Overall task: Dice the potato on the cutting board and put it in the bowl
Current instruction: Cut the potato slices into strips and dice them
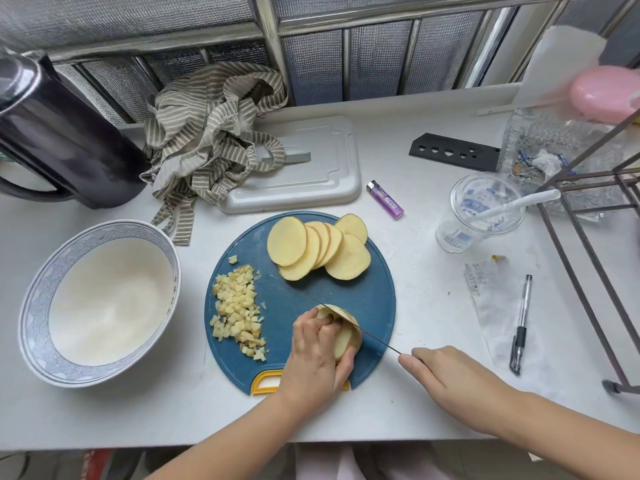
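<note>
- potato chunk [344, 337] on round blue cutting board [374, 299], left hand [317, 355] clamped over it
- right hand [440, 372] closed around knife [356, 327], blade on chunk
- about six slices [317, 249], one dice pile [239, 313]
- one bowl [100, 303] left, on white counter [433, 278]

No text, brand, number or sign is legible. Right of the blue cutting board [363, 296], printing is present on the purple lighter [385, 199], the clear plastic cup [479, 216] and the paper slip [479, 277], but all of it is too small and blurred to read. The crumpled plastic bottle [540, 150] behind the cup carries a blue label, likewise unreadable.
</note>
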